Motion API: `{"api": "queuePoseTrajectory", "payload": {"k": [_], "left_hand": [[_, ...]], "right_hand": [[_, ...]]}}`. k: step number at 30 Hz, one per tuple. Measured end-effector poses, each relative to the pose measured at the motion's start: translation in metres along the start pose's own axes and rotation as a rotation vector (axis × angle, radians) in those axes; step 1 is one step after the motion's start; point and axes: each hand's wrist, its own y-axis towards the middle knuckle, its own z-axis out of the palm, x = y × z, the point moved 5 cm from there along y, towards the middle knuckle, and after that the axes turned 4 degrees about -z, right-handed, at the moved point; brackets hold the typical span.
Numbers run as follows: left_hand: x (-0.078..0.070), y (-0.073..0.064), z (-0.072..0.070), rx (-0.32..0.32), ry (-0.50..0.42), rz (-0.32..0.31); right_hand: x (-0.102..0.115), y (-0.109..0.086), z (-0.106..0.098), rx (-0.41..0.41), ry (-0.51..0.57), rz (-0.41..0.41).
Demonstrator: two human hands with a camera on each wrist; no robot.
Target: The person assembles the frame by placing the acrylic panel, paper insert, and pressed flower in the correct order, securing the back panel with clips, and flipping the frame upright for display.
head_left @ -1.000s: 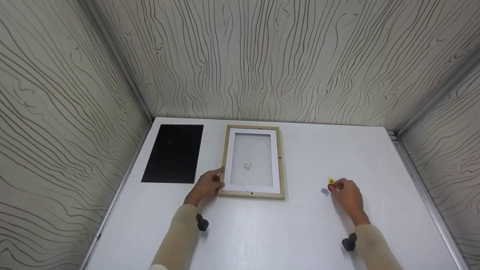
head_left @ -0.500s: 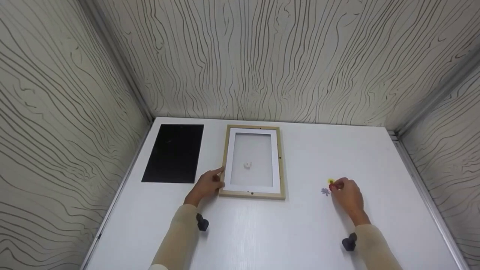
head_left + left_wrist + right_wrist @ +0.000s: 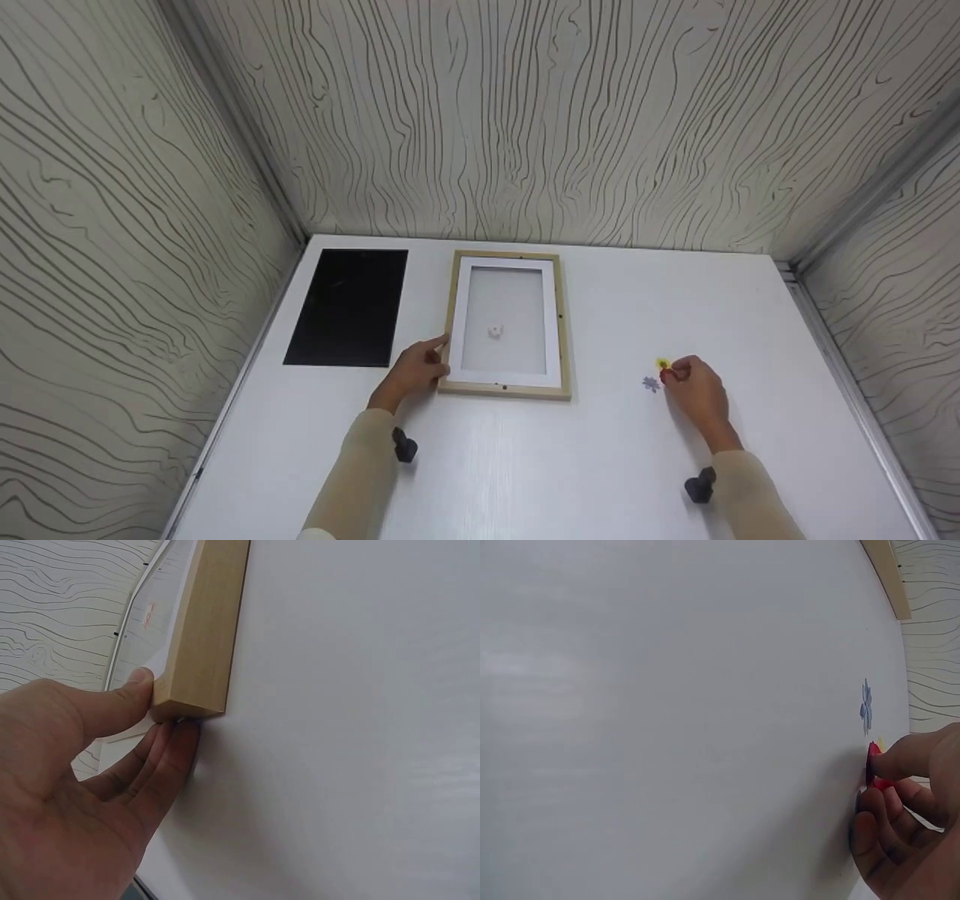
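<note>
On the white table, a wooden picture frame lies flat, with a white mat inside its border. A small white flower lies within the mat's opening. My left hand grips the frame's left side near the lower corner, its thumb against the wood and its fingers curled at the underside. Farther right, my right hand pinches a small red flower between thumb and fingers, low over the table. Right by it are a yellow flower and a pale purple-blue flower.
A black rectangular panel lies flat to the left of the frame. Behind the table rises a wood-grain patterned wall, with more such walls at both sides. Black wrist cameras sit on both sleeves.
The red flower in my right fingers has shifted very slightly to the right. My left hand and the frame stay where they were.
</note>
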Motion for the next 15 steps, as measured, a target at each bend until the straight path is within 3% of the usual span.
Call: {"api": "queuePoseTrajectory", "payload": {"k": [3,15], "left_hand": [[0.0004,-0.0001,-0.0002,-0.004,0.000,-0.008],[-0.0005,-0.0003,-0.0010,-0.025,0.028,-0.002]], "right_hand": [[-0.0011,0.0006,-0.0006,0.012,0.028,0.005],[-0.0090,0.0019,-0.0036,0.110,0.206,0.149]]}}
